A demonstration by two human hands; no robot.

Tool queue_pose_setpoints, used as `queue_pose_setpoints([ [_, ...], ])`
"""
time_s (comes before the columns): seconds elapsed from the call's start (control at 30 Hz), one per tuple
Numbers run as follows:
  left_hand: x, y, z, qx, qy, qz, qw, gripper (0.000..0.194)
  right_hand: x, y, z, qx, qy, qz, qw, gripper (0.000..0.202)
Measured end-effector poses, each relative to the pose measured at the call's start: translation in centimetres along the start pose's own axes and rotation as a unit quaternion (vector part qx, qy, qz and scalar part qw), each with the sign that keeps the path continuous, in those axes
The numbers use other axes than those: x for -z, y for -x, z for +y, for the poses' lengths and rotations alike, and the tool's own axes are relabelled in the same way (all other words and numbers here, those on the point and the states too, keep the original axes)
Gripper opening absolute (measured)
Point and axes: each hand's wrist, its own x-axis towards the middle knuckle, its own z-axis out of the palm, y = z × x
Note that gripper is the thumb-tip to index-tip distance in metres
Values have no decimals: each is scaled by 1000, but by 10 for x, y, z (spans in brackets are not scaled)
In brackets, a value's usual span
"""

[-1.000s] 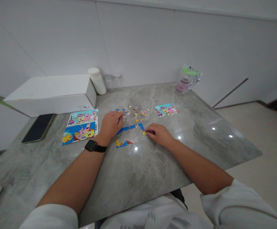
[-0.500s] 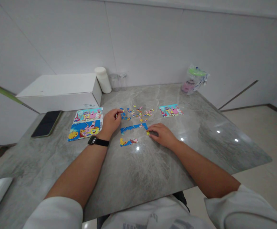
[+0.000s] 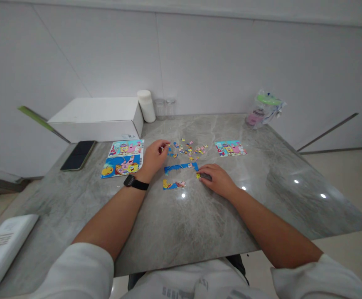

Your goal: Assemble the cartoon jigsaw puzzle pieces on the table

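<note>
A shiny gray surface (image 3: 181, 224) with swirls like stone meets a pale wall (image 3: 205, 62). The left hand (image 3: 155, 158) curls near the loose pieces (image 3: 190, 157). The right hand (image 3: 220, 179) bends low, right at a yellow piece (image 3: 198, 176). I can't tell if either hand is pinching anything. Between them lies the puzzle (image 3: 177, 167), in flat blue strips with bumpy edges.

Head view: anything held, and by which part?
The right hand appears to touch a small yellow jigsaw piece at its right edge; whether it grips, and whether the left hand holds anything, cannot be told.
</note>
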Motion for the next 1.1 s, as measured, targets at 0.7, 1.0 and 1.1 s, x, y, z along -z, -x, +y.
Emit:
queue_pose_setpoints([
  [0.7,46,76,-2,-133,-101,-224,960,30,-3,-2,1,23,34,19,999,28],
  [1.0,45,73,-17,-133,-109,-222,960,31,-4,-2,-2,20,22,18,999,29],
  [1.1,45,74,-18,-131,-104,-225,960,31,-3,-2,-4,24,20,8,999,29],
])
